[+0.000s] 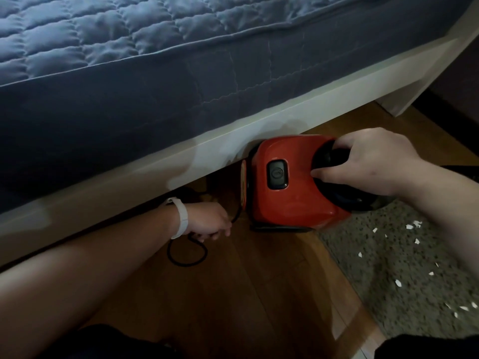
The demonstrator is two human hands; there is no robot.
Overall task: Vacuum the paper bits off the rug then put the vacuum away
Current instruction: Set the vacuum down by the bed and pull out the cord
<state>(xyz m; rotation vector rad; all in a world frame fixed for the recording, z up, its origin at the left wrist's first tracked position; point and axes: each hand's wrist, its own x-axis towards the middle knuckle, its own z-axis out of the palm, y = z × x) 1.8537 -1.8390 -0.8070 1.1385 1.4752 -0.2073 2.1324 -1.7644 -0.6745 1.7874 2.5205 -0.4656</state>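
Note:
A red vacuum (290, 200) with a black switch on top sits on the wooden floor, half at the edge of the bed frame. My right hand (370, 161) grips its black handle. My left hand (210, 220), with a white wristband, reaches low beside the bed frame and holds the black cord (186, 257), which loops on the floor below it. To the right lies a grey speckled rug (404, 275) with several white paper bits (398, 283) scattered on it.
A bed with a blue quilted cover (129, 60) on a white frame (259, 128) fills the upper view. The frame's leg (399, 104) stands at the upper right. Wooden floor (246, 294) lies between my arms.

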